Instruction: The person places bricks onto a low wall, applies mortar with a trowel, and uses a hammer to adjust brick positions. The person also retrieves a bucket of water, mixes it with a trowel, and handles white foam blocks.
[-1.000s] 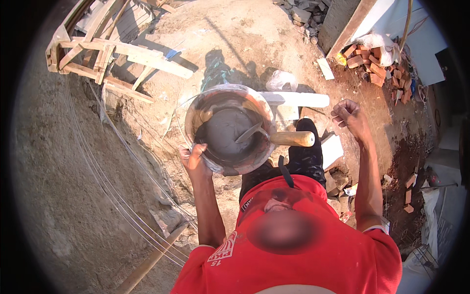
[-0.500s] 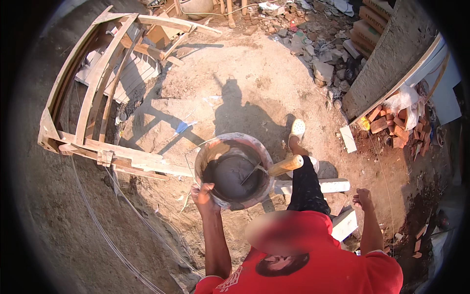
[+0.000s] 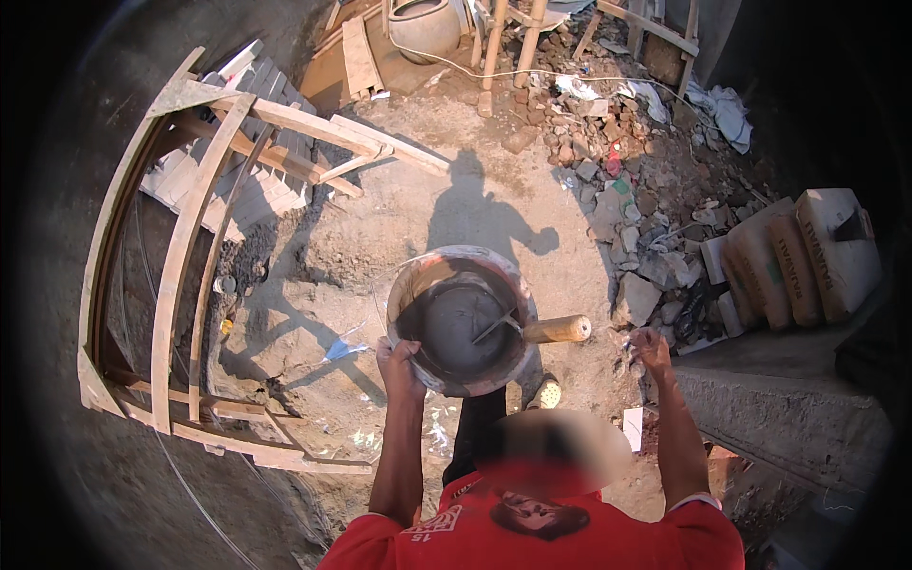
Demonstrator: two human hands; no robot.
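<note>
My left hand point(image 3: 397, 359) grips the left rim of a round bucket point(image 3: 403, 294) holding wet grey mortar point(image 3: 456, 318). A trowel rests in the bucket, its blade in the mortar and its wooden handle point(image 3: 556, 330) sticking out over the right rim. My right hand point(image 3: 646, 347) is apart from the bucket, right of the handle, loosely open with bent fingers and nothing visible in it. Below the bucket show my dark trouser leg point(image 3: 470, 427) and a pale perforated shoe point(image 3: 545, 394).
A curved timber frame point(image 3: 190, 285) stands left, near pale planks point(image 3: 275, 190). Broken rubble point(image 3: 636, 294) and stacked sacks point(image 3: 784, 261) lie right, beside a concrete ledge point(image 3: 750, 408). Bamboo posts point(image 3: 492, 57), a large round jar point(image 3: 423, 28) and a cord are at the back.
I have moved and turned: the timber frame fills more of the left, the brick pile has left view, and sacks and rubble sit lower right. The bucket stays in my left hand.
</note>
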